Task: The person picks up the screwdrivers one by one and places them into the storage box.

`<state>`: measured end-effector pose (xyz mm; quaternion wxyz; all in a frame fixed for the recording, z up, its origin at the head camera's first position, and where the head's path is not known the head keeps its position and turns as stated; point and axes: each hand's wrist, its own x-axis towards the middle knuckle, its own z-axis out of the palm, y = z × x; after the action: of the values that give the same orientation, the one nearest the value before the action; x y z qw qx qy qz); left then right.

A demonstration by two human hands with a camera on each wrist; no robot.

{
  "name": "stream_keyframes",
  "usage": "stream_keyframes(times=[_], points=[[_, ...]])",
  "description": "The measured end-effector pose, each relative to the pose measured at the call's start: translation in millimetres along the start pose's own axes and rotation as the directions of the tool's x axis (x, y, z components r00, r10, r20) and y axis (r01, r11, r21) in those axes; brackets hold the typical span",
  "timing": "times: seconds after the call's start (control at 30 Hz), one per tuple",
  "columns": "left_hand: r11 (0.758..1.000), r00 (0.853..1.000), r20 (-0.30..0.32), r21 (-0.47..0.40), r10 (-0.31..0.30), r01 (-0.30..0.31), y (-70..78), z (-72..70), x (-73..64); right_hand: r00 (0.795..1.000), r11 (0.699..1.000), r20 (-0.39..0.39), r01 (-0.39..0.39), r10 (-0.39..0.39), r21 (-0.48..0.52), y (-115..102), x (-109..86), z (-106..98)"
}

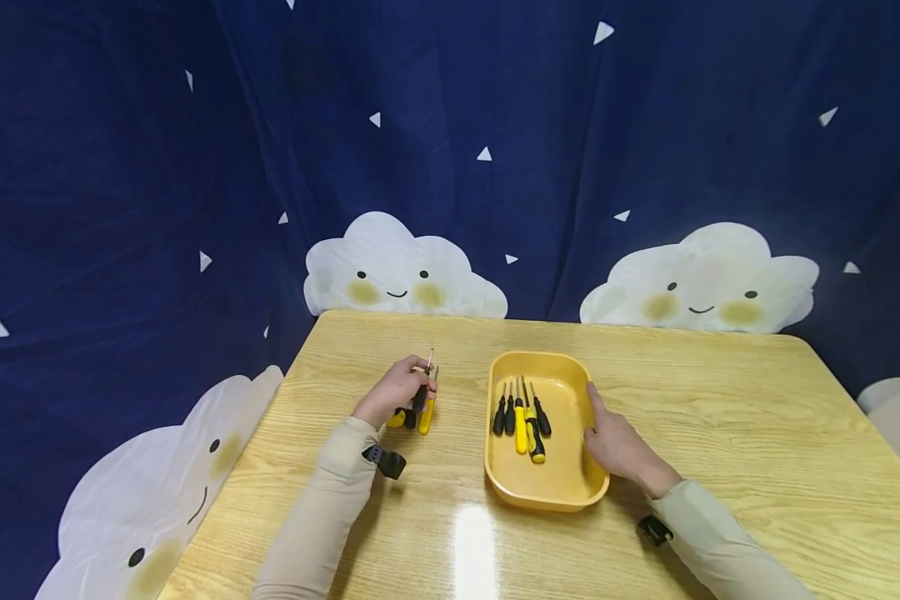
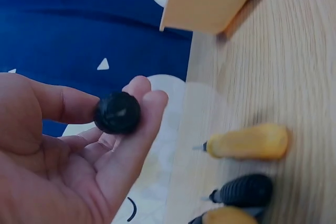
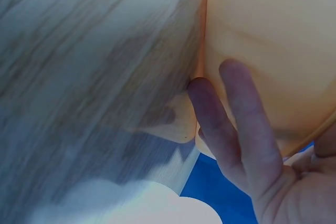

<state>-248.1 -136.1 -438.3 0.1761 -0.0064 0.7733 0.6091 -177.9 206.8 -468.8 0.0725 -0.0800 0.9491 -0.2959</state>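
Above the left part of the table, my left hand (image 1: 396, 390) pinches a black-handled screwdriver (image 2: 117, 113) between thumb and fingers, its shaft pointing away from me. Below that hand lie a yellow screwdriver (image 2: 247, 141), a black one (image 2: 245, 190) and a yellow-and-black one (image 2: 228, 215), partly covered in the head view. My right hand (image 1: 617, 442) grips the right side of a yellow plastic tray (image 1: 547, 502), with fingers against its outer wall. Inside the tray, several screwdrivers lie side by side: black ones (image 1: 499, 417), a yellow one (image 1: 521, 429) and a yellow-and-black one (image 1: 535, 442).
The wooden table (image 1: 720, 417) ends at a dark blue curtain (image 1: 450, 100) with white triangles and smiling clouds. Black wrist cameras are strapped to both sleeves. A bright glare patch (image 1: 473, 550) shows on the table in front of the tray.
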Motion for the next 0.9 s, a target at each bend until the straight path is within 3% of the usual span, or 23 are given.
stream_keyframes(times=[0.3,0.9], points=[[0.996,0.995,0.09,-0.082,0.037,-0.029,1.1,12.5,-0.4,1.0,1.0,-0.003,0.007,-0.007,0.002,-0.1,0.7,-0.3],[0.98,0.982,0.174,-0.197,0.076,-0.041,18.2,44.8,-8.0,0.999,0.999,-0.015,0.036,-0.036,-0.016,0.0,-1.2,-1.0]])
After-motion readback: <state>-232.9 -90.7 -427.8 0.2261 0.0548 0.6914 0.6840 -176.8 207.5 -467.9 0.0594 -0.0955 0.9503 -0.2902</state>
